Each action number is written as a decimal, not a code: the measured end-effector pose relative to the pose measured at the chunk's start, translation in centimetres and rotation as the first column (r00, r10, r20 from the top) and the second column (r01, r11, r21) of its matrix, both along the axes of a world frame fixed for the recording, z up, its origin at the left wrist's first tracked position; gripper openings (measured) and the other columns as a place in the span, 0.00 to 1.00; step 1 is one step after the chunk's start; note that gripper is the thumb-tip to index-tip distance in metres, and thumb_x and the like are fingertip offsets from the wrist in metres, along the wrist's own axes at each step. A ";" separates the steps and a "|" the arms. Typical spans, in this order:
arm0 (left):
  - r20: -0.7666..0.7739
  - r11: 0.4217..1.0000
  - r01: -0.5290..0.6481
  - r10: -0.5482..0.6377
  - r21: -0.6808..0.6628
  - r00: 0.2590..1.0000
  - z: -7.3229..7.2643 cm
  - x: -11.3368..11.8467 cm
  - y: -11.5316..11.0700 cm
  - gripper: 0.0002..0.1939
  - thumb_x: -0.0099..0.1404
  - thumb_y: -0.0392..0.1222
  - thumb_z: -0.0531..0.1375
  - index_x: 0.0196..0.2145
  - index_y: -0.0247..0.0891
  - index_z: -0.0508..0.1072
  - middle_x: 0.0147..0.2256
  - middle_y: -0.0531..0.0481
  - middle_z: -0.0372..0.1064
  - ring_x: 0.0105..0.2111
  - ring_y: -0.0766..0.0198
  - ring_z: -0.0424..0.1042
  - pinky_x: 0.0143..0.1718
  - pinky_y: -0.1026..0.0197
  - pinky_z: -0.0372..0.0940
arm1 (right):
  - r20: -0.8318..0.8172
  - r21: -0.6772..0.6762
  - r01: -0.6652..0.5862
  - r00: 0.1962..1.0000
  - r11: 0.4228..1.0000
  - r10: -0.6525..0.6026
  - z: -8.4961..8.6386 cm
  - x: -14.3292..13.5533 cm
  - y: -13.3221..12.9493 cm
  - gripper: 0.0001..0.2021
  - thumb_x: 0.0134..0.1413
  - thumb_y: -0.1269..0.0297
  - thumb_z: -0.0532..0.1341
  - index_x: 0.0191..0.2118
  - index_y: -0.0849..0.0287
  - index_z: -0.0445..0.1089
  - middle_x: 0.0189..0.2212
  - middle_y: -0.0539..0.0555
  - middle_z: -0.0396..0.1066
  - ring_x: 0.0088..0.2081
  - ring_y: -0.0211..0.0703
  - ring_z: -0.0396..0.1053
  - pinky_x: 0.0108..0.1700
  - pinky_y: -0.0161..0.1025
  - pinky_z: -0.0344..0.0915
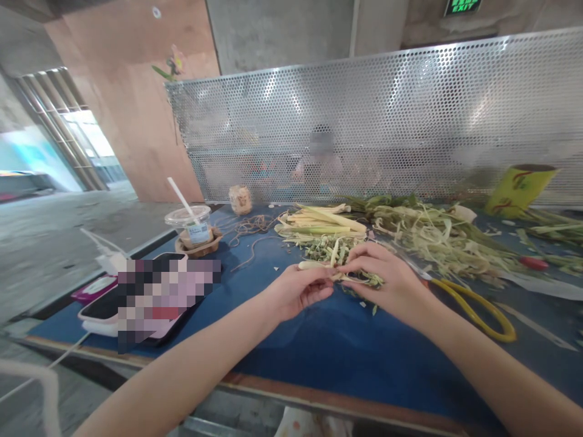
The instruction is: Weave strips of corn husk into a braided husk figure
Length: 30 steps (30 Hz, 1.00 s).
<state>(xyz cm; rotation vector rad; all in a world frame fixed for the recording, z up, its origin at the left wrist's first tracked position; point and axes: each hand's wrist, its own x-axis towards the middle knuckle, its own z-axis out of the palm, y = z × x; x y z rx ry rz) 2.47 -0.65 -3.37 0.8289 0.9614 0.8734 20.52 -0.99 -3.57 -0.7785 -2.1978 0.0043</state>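
Both of my hands meet over the blue table, closed around a pale plant stalk [314,265]. My left hand [300,290] pinches it between thumb and fingers, while my right hand [387,273] grips its leafy end. Just beyond my fingers lies a heap of small green leaf scraps [321,247]. Behind that, stripped pale stalks [319,221] are stacked lengthwise. To the right spreads a large pile of dry, leafy stalks [423,233]. Scissors with yellow handles [492,312] rest beside my right forearm, their blades partly hidden.
On the left stand a lidded plastic cup [197,227] with a straw and devices [157,267], partly pixelated. Loose twine [250,226] lies near a small jar [240,200]. A yellow cylinder [519,191] stands back right. A perforated metal screen [282,133] borders the table, a person behind it.
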 end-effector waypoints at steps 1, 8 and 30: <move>0.001 1.000 0.013 -0.013 -0.013 1.000 0.1 0.0 0.0 0.03 0.49 0.32 0.63 0.24 0.29 0.73 0.17 0.53 0.65 0.17 0.76 0.65 0.20 0.77 0.65 | 0.002 0.029 0.008 1.000 1.000 -0.008 0.0 0.0 0.0 0.05 0.50 0.70 0.58 0.33 0.55 0.70 0.35 0.55 0.65 0.36 0.41 0.64 0.38 0.40 0.64; -0.034 0.968 0.046 -0.039 0.247 0.999 -0.1 0.0 -0.7 0.10 0.47 0.36 0.65 0.29 0.30 0.75 0.21 0.52 0.66 0.22 0.72 0.65 0.23 0.67 0.70 | -0.166 -0.192 -0.029 0.986 0.981 -0.003 -0.1 -0.4 0.2 0.06 0.46 0.67 0.62 0.23 0.58 0.65 0.28 0.52 0.68 0.32 0.40 0.66 0.36 0.37 0.63; -0.226 0.824 0.173 -0.056 0.539 0.972 -0.4 0.3 -1.2 0.14 0.51 0.48 0.62 0.30 0.32 0.75 0.25 0.51 0.67 0.17 0.72 0.65 0.21 0.66 0.62 | -0.187 -0.569 0.008 0.973 0.822 -0.138 -0.2 -1.1 0.0 0.21 0.50 0.54 0.55 0.12 0.59 0.55 0.11 0.46 0.54 0.16 0.31 0.51 0.19 0.30 0.51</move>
